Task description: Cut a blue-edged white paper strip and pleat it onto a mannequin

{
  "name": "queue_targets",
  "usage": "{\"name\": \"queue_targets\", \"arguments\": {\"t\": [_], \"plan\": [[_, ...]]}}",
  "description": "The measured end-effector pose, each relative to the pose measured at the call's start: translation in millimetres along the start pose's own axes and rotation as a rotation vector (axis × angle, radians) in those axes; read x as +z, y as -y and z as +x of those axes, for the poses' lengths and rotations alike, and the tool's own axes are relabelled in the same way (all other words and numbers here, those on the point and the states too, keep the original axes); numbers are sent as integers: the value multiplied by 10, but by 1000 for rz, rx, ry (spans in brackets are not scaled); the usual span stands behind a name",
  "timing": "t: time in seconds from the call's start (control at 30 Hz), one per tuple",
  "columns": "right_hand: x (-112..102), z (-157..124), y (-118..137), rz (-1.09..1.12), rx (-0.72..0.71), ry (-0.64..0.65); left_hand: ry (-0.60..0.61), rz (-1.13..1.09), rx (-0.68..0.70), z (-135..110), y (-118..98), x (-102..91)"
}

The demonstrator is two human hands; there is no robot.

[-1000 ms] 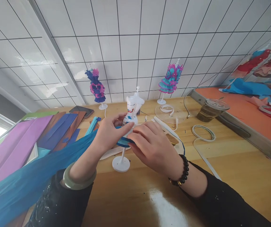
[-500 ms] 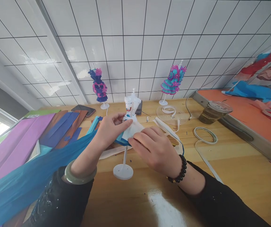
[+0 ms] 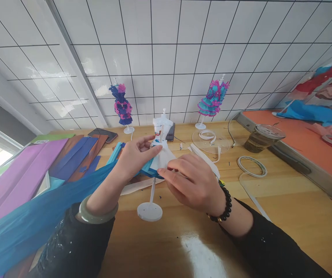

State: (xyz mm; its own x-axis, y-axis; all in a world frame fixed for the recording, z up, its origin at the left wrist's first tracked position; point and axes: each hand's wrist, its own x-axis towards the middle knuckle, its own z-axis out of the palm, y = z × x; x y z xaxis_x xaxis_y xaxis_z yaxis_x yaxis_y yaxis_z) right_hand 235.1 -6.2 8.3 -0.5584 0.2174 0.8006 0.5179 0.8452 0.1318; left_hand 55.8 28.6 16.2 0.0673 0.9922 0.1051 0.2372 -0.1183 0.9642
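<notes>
A small white mannequin (image 3: 166,125) on a round-based stand (image 3: 149,212) wears a white skirt (image 3: 166,156) with blue crepe paper and a dark blue trim (image 3: 154,171) along its lower edge. My left hand (image 3: 135,158) grips the skirt's left side below the waist, thumb in front and fingers partly hidden behind. At the hem, my right hand (image 3: 192,181) pinches the dark blue trim, its fingertips bent together. Beneath my left forearm runs a long band of blue crepe paper (image 3: 53,212).
Folded purple (image 3: 29,166) and blue crepe sheets (image 3: 73,158) lie at left. Two dressed mannequins (image 3: 122,106) (image 3: 214,100) stand by the tiled wall. A tape roll (image 3: 252,166) with a loose strip and a cup of dark liquid (image 3: 263,139) are at right. Phones (image 3: 104,134) lie behind.
My right hand has shifted slightly right along the hem. The thin dark blue strip trailing beside my right wrist no longer shows. The stand's base has tilted a little toward me.
</notes>
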Motion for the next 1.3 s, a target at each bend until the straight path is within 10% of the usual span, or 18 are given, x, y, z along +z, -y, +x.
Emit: {"name": "queue_targets", "arguments": {"t": [0.23, 0.47, 1.3], "plan": [[-93, -31, -180, 374, 492, 5, 14, 55, -10, -29, -48, -34], [-51, -43, -324, 939, 992, 385, 106, 54, -4, -10, -6, -38], [-103, -10, -281, 563, 871, 417, 302, -99, 65, 3, 69, -12]]}}
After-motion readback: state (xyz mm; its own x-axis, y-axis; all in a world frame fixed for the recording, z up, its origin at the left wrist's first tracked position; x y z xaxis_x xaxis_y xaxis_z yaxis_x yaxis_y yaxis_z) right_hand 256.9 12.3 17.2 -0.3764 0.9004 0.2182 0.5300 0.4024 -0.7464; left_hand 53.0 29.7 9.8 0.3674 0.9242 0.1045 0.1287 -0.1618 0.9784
